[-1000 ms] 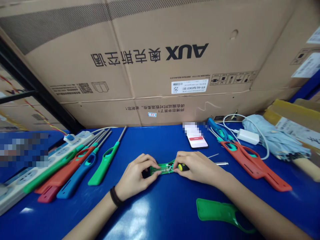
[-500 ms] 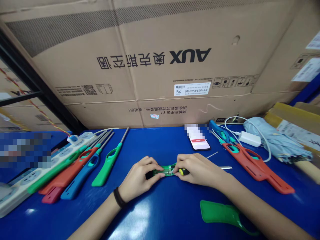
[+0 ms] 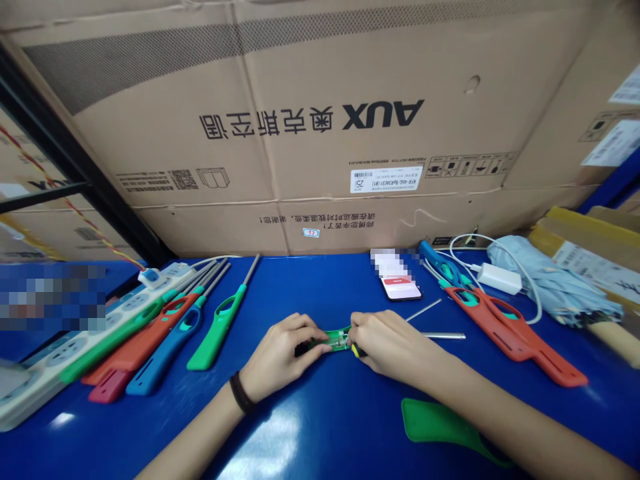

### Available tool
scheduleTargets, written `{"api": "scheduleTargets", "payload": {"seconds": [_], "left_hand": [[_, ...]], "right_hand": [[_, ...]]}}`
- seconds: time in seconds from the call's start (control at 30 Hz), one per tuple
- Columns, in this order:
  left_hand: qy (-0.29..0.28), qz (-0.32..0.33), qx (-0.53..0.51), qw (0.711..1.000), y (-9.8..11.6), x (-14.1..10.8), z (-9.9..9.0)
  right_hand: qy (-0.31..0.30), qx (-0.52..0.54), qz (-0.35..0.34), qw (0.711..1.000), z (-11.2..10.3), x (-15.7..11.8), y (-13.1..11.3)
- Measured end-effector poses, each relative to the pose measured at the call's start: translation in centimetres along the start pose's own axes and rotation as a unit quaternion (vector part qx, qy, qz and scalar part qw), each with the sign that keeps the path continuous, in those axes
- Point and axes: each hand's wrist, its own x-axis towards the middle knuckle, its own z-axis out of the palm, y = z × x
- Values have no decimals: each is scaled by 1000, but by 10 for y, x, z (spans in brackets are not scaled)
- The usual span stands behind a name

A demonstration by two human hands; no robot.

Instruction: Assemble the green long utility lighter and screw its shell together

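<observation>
My left hand (image 3: 290,345), with a dark band at the wrist, pinches the left end of an opened green lighter body (image 3: 336,340) whose inner parts show. My right hand (image 3: 377,340) has its fingertips closed at the right end of that body. A screwdriver with a yellow and black handle (image 3: 355,350) is held in my right hand, mostly hidden by the fingers; a thin metal shaft (image 3: 424,310) shows beyond the hand. Another metal rod (image 3: 445,335) lies behind my right wrist. A loose green shell half (image 3: 440,421) lies under my right forearm.
Several lighters, green (image 3: 215,333), orange and blue (image 3: 165,350), lie at left beside a power strip (image 3: 70,350). At right are orange lighters (image 3: 500,327), a white charger (image 3: 499,278) and an umbrella (image 3: 550,277). A phone (image 3: 403,288) lies before the cardboard (image 3: 300,60).
My right hand has turned slightly over the green body, covering more of the yellow and black handle. The thin shaft has shifted a little. The view has moved slightly.
</observation>
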Motion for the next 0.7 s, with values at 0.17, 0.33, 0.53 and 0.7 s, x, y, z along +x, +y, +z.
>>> {"api": "scheduleTargets", "payload": {"seconds": [0.17,0.33,0.53,0.7], "left_hand": [[3,32,36,999,-1,-2,3],[19,65,108,992,-1,-4,6],[30,76,113,990,-2,-5,-7],[-3,58,70,996,-9,-6,-14]], "right_hand": [[-3,11,10,1000,2,-1,-1],[1,28,13,1000,3,-1,4],[6,57,22,998,5,0,8],[-15,67,18,997,2,4,12]]}}
